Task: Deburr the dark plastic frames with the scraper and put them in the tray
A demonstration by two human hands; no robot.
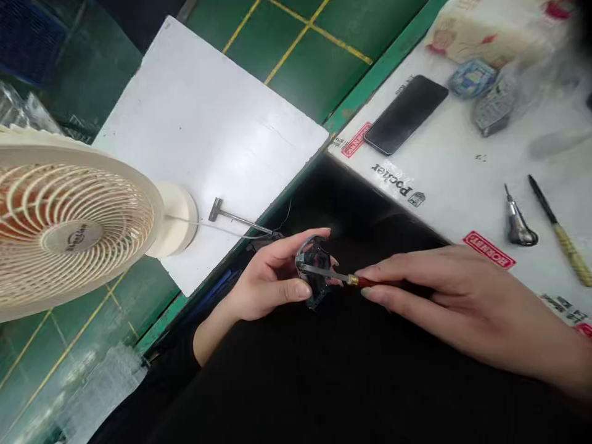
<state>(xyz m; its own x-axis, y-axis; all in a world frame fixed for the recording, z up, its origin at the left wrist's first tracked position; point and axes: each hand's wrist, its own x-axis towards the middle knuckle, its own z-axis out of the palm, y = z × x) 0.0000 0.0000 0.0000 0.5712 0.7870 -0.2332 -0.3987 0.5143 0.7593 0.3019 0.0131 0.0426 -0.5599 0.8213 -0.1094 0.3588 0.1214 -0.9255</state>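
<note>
A small dark part [317, 268] with a curved rim is held between the thumb and fingers of my left hand [272, 277], near the middle of the view. My right hand [453, 302] grips the reddish-brown handle of a flat metal-bladed tool [326, 272]. The blade lies across the dark part, with its tip at the rim beside my left thumb. Exactly how the tip meets the part is too small to tell.
A cream fan [74, 228] stands at left by a white board [208, 123] with a small hammer [235, 217]. On the right table [444, 179] lie a phone [407, 114], a short metal tool [518, 223], a yellow-handled tool [562, 234] and wrapped items [494, 102].
</note>
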